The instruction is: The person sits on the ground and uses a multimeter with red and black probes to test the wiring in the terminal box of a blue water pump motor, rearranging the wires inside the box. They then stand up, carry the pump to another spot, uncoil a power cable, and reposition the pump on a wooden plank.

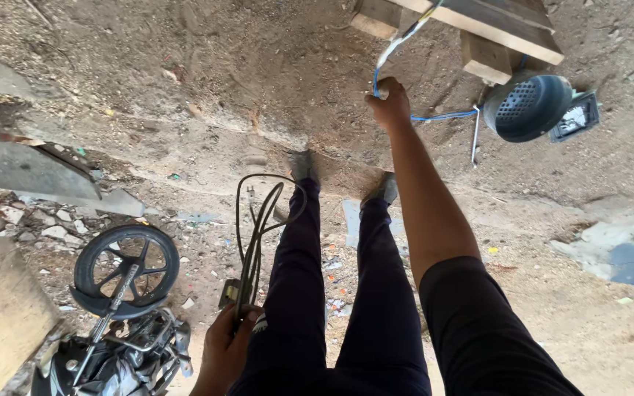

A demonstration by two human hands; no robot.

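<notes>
The ground is showing as dry, rough, matt dirt with scattered rubble. The planks are showing as rough, unfinished wood. The motor housing is presenting dull blue-grey painted metal with a perforated grille. The looped cable is appearing as black, faintly glossy rubber or plastic. The thin wires are carrying smooth blue and white plastic sheathing. The trousers are appearing as dark matt cloth.

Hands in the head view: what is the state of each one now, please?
Left hand: closed, holding a looped black cable.
Right hand: closed around a blue and white wire.
</notes>
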